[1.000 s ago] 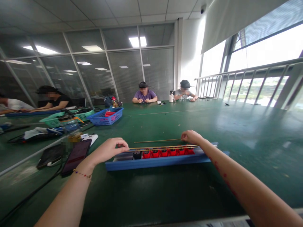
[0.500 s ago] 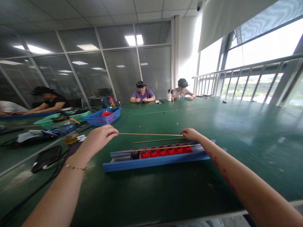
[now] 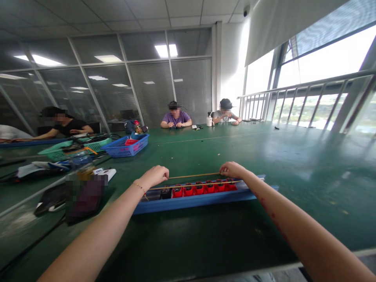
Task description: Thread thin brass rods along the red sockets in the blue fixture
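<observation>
A long blue trough (image 3: 188, 201) lies on the green table before me. Inside it stands a row of several small red holders (image 3: 199, 188) with dark pieces in them, and a black holder (image 3: 166, 192) at their left end. One thin wooden stick (image 3: 188, 185) runs lengthwise over the row. Just beyond the trough, my left hand (image 3: 157, 175) is closed at the left end of another thin stick (image 3: 194, 176). My right hand (image 3: 232, 169) pinches this stick's right end; my fingers hide both tips. Whether a further stick lies under it, I cannot tell.
To the left are a blue basket (image 3: 126, 147) with a red piece inside, a green basket (image 3: 55, 150), a jar (image 3: 84, 160), a dark phone-like object (image 3: 51, 197) and cables. Two people (image 3: 175, 117) sit across the table; another person (image 3: 67, 124) works at far left.
My left hand has moved right and lower, towards the trough. My right hand has shifted slightly left. Two sticks showed beyond the trough before; now only one line is visible there.
</observation>
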Motion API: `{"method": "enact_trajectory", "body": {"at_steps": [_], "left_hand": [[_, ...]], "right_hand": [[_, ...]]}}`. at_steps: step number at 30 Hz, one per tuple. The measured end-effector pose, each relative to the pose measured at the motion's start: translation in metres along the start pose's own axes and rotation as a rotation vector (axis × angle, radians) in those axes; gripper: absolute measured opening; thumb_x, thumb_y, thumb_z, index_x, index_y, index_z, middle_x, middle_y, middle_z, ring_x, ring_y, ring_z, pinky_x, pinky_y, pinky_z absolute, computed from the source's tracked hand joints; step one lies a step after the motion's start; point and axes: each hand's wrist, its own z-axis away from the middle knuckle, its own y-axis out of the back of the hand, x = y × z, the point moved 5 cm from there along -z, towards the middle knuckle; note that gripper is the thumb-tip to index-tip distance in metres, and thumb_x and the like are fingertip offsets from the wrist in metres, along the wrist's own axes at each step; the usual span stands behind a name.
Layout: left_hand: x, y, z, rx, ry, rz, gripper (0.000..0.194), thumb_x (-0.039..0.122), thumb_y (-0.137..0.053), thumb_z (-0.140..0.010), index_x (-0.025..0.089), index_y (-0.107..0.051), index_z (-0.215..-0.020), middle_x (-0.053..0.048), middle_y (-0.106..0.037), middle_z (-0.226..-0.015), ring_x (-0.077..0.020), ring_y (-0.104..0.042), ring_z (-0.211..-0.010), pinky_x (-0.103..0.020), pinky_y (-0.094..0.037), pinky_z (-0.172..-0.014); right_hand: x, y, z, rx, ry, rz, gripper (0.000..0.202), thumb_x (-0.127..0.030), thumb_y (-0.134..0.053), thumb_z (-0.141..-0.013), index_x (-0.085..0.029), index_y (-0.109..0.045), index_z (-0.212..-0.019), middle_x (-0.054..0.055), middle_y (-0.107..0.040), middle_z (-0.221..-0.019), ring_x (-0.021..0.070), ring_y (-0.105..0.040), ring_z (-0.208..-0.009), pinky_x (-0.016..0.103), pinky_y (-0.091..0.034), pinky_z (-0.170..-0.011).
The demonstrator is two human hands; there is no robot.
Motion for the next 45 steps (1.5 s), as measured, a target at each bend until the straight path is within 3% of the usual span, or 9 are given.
{"method": "enact_trajectory", "body": {"at_steps": [4,8,13,20,28,31,35,41,45], "left_hand": [[-0.003,0.003,-0.001,0.023,0.031,0.057,0.019,0.031,-0.049,-0.072,0.022,-0.065,-0.078,-0.001,-0.068,-0.076,-0.0144,-0.061,-0.071,-0.020,-0.041,-0.063],[0.000,0.029,0.019,0.052,0.049,0.102,0.032,0.042,-0.042,-0.076,0.020,-0.064,-0.083,-0.002,-0.067,-0.081,-0.0161,-0.060,-0.075,-0.021,-0.041,-0.064],[0.026,0.059,0.052,-0.157,-0.019,0.221,0.031,0.047,-0.047,-0.071,0.021,-0.064,-0.078,0.002,-0.066,-0.071,-0.0142,-0.058,-0.065,-0.018,-0.038,-0.054],[0.040,0.052,0.064,-0.255,-0.011,0.183,0.020,0.034,-0.051,-0.068,0.021,-0.064,-0.077,0.001,-0.066,-0.068,-0.0130,-0.058,-0.061,-0.018,-0.037,-0.051],[0.020,0.089,0.055,0.081,0.010,0.097,0.022,0.037,-0.049,-0.071,0.023,-0.063,-0.079,0.002,-0.067,-0.075,-0.0142,-0.059,-0.071,-0.019,-0.040,-0.061],[0.012,0.073,0.042,0.092,0.015,0.105,0.022,0.037,-0.049,-0.071,0.021,-0.064,-0.077,0.000,-0.067,-0.076,-0.0153,-0.059,-0.072,-0.020,-0.040,-0.062],[0.006,0.033,0.023,-0.031,0.010,0.174,0.022,0.036,-0.051,-0.068,0.020,-0.065,-0.074,-0.001,-0.067,-0.072,-0.0151,-0.060,-0.067,-0.020,-0.040,-0.061],[-0.003,0.006,0.013,-0.148,0.006,0.201,0.021,0.033,-0.052,-0.068,0.020,-0.066,-0.076,0.001,-0.067,-0.068,-0.0125,-0.060,-0.061,-0.018,-0.040,-0.055],[-0.004,-0.006,0.004,-0.190,-0.005,0.164,0.016,0.030,-0.056,-0.065,0.020,-0.066,-0.072,0.001,-0.067,-0.068,-0.0121,-0.060,-0.062,-0.017,-0.041,-0.055]], "right_hand": [[0.001,0.000,0.000,0.012,-0.029,0.017,0.022,-0.023,-0.054,-0.068,-0.026,-0.067,-0.085,-0.001,-0.067,-0.083,0.0159,-0.060,-0.077,0.020,-0.042,-0.067],[0.001,-0.001,-0.001,0.015,-0.037,0.020,0.022,-0.022,-0.053,-0.068,-0.025,-0.068,-0.084,0.000,-0.068,-0.082,0.0160,-0.060,-0.077,0.020,-0.043,-0.067],[-0.001,0.001,0.000,0.020,-0.029,0.023,0.021,-0.021,-0.053,-0.067,-0.024,-0.068,-0.081,0.000,-0.068,-0.081,0.0163,-0.060,-0.076,0.020,-0.043,-0.067],[-0.004,0.002,0.002,0.032,-0.020,0.021,0.023,-0.019,-0.049,-0.068,-0.023,-0.068,-0.080,0.001,-0.068,-0.079,0.0153,-0.060,-0.074,0.020,-0.043,-0.066],[0.001,0.002,0.001,0.060,-0.059,-0.039,0.023,-0.020,-0.048,-0.071,-0.021,-0.066,-0.085,0.002,-0.067,-0.083,0.0176,-0.060,-0.078,0.022,-0.042,-0.068],[0.011,0.002,0.001,0.098,-0.130,-0.095,0.032,-0.019,-0.046,-0.075,-0.017,-0.057,-0.105,0.005,-0.066,-0.085,0.0174,-0.060,-0.079,0.023,-0.043,-0.068],[0.024,-0.004,0.000,0.103,-0.221,-0.371,0.034,-0.019,-0.031,-0.086,-0.013,-0.047,-0.115,0.007,-0.067,-0.079,0.0132,-0.062,-0.070,0.020,-0.046,-0.062],[0.028,-0.007,0.000,0.121,-0.277,-0.556,0.032,-0.017,-0.030,-0.086,-0.010,-0.050,-0.109,0.010,-0.067,-0.082,0.0127,-0.062,-0.068,0.021,-0.048,-0.062],[0.019,-0.002,0.001,0.103,-0.174,-0.463,0.031,-0.036,-0.043,-0.081,-0.014,-0.061,-0.092,0.008,-0.067,-0.081,0.0158,-0.061,-0.071,0.024,-0.047,-0.066]]}}
